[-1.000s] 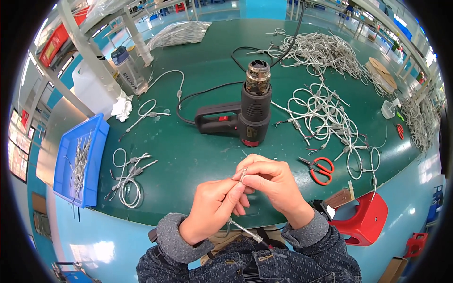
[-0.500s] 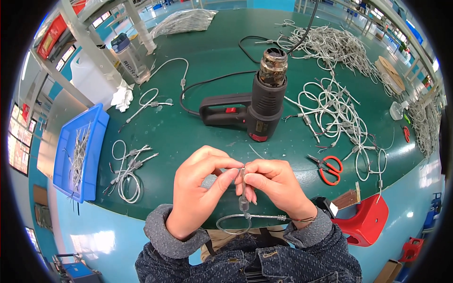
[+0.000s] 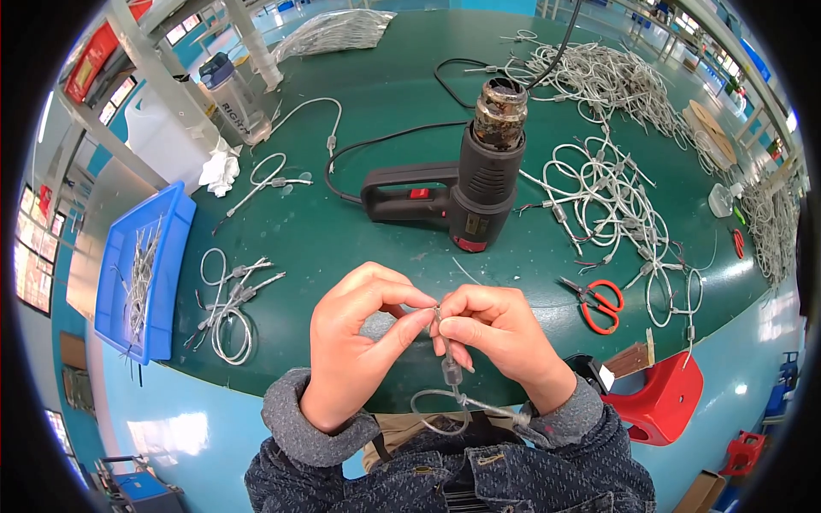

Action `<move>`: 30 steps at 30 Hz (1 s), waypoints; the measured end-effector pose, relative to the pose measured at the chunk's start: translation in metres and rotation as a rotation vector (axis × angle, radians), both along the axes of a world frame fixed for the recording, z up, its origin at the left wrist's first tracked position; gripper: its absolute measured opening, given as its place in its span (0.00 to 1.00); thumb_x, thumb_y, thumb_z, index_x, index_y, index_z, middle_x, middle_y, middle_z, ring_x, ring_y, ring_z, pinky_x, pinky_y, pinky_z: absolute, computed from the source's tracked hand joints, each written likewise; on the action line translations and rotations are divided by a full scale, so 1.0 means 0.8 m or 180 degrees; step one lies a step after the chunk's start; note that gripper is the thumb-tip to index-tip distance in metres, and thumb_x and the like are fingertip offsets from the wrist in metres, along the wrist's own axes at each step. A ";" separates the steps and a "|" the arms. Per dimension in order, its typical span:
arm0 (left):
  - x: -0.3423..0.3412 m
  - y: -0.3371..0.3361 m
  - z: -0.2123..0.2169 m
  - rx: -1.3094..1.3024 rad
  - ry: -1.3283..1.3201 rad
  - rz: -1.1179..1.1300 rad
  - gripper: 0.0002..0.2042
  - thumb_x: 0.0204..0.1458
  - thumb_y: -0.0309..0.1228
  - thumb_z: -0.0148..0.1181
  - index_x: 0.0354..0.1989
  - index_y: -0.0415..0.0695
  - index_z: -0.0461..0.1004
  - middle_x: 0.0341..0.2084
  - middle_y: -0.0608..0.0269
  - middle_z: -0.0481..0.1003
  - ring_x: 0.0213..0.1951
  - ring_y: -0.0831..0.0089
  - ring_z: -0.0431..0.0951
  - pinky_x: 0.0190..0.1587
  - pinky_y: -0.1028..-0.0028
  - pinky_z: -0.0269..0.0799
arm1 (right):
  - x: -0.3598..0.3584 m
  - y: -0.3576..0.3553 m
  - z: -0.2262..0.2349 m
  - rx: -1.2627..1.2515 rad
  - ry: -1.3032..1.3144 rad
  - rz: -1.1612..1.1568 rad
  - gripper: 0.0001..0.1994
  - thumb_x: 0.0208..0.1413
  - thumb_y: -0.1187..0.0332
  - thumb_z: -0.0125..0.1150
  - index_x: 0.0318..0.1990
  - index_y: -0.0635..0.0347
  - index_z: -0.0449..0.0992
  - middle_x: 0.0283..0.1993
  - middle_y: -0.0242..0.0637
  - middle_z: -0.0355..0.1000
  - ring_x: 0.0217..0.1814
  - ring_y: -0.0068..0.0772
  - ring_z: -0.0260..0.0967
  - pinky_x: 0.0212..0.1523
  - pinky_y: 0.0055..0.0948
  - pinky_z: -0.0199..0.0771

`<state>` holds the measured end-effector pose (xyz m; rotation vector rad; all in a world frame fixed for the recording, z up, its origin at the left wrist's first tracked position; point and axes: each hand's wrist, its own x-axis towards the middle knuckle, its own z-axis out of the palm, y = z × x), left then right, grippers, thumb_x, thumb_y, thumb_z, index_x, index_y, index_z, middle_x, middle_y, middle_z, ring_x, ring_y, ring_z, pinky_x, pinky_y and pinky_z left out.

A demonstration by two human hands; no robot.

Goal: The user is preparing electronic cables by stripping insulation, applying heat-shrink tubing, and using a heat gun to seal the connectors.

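Near the front edge of the table my two hands meet over a thin grey cable (image 3: pixel 452 374). My right hand (image 3: pixel 505 338) is closed around it just below its upper end, thumb against fingers. With thumb and forefinger my left hand (image 3: pixel 351 338) pinches at the very tip; the fine wires there are mostly hidden by my fingers. Below the hands hangs the cable's grey cylindrical sleeve, then a loop that runs toward my right cuff. Beyond my hands a black heat gun (image 3: pixel 481 184) stands nozzle up. Orange-handled scissors (image 3: pixel 605 308) lie to the right, blades slightly apart.
On the left are a blue tray (image 3: pixel 175 256) of thin wires and a small bunch of cables (image 3: pixel 231 321). A tangle of cables (image 3: pixel 616 197) and a larger heap (image 3: pixel 599 81) lie on the right. A water bottle (image 3: pixel 235 103) stands by the shelf post.
The cable's hanging loop and sleeve have swung slightly to the right, and its far end now lies by my right cuff. Both hands keep their pinch at the tip with small finger shifts.
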<state>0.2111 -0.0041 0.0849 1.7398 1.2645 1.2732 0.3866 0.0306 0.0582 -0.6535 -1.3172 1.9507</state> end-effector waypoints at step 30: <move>0.000 -0.004 -0.008 -0.0167 -0.0287 0.0091 0.08 0.41 0.15 0.62 0.31 0.34 0.74 0.30 0.59 0.71 0.34 0.74 0.73 0.37 0.78 0.70 | -0.003 0.000 -0.009 -0.0281 0.0320 0.0283 0.07 0.60 0.73 0.48 0.34 0.68 0.71 0.28 0.39 0.72 0.19 0.19 0.65 0.20 0.18 0.64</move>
